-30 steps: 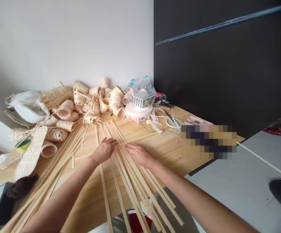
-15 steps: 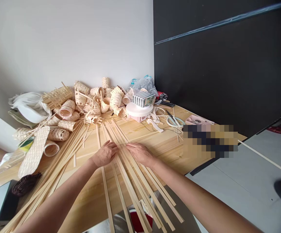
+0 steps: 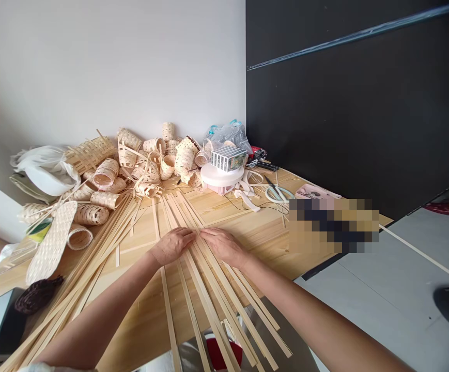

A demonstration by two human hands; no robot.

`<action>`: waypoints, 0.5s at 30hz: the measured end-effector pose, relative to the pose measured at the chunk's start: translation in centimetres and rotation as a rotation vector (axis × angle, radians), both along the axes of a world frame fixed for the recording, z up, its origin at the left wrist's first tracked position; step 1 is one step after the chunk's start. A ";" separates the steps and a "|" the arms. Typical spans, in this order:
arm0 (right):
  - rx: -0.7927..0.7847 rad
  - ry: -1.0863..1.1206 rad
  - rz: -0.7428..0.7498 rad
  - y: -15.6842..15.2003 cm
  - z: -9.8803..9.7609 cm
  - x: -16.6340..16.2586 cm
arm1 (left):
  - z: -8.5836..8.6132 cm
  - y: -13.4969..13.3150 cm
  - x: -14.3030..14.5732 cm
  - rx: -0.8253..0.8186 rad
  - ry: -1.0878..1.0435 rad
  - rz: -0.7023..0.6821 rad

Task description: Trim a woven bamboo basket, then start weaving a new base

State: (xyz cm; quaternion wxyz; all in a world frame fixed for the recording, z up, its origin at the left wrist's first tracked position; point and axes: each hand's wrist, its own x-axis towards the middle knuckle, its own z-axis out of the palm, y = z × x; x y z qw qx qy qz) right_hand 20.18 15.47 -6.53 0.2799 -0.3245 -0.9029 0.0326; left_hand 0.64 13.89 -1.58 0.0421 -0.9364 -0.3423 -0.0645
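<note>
Long pale bamboo strips (image 3: 193, 274) lie side by side on the wooden table, their near ends fanning out past its front edge. My left hand (image 3: 174, 244) rests on them with its fingers bent and pressed together at the strips. Close beside it, my right hand (image 3: 224, 245) bears on the same strips, fingers together and pointing left. The fingertips of both hands almost meet where a thin strip crosses the long ones. What exactly lies beneath the fingers is hidden.
Many small woven baskets (image 3: 106, 173) are heaped along the wall. To the left lie a bundle of loose strips (image 3: 92, 258), a flat woven piece (image 3: 51, 243) and dark cord (image 3: 38, 294). Scissors (image 3: 279, 193) and a white turntable (image 3: 222, 174) bearing boxes stand at the back right.
My left hand has slid a little to the right along the crossing, closer to my right hand. The right hand stays at nearly the same place. The view has shifted slightly.
</note>
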 end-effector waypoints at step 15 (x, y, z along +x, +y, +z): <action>-0.108 -0.010 -0.046 -0.6 1.3 0.2 | 1.2 5.4 2.2 0.021 0.268 -0.142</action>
